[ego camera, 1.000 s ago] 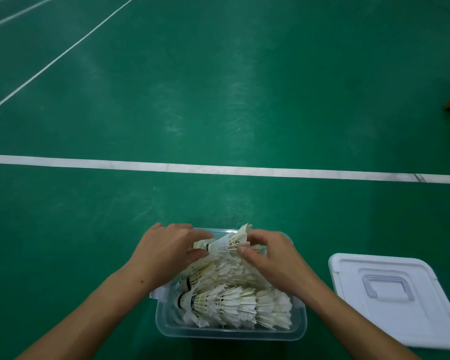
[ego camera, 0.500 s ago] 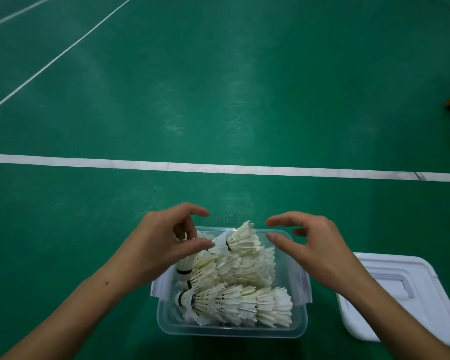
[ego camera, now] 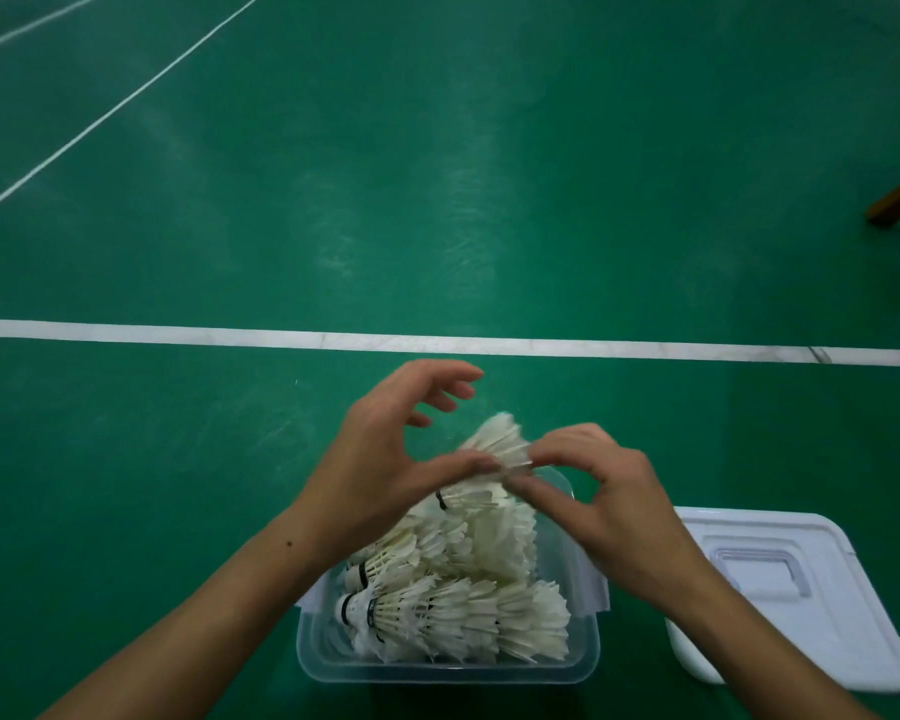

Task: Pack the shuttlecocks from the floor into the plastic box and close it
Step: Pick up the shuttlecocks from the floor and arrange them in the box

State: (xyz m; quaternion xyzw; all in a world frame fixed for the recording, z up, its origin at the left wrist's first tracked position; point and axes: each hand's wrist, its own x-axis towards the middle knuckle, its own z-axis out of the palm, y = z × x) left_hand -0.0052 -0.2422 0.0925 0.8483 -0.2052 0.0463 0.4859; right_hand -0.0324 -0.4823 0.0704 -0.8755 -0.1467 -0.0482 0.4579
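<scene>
One clear plastic box (ego camera: pixel 448 667) sits on the green floor (ego camera: pixel 437 200), lid off, and one white lid (ego camera: pixel 780 595) lies flat just to its right. Inside are nested rows of white shuttlecocks (ego camera: pixel 453 610). I count roughly three or four stacks lying on their sides, but the feathers overlap too much for an exact number.

Both hands are over the far end of the box. The left hand (ego camera: pixel 385 459) has its thumb against the top stack (ego camera: pixel 489 459), with the other fingers curved and spread above it, touching nothing. The right hand (ego camera: pixel 609 506) pinches the feather end of that same stack between thumb and forefinger, a narrow grip.

The top stack tilts up, cork end down-left, feathers up-right. The front row lies flat with corks to the left and its long axis running left-right.
</scene>
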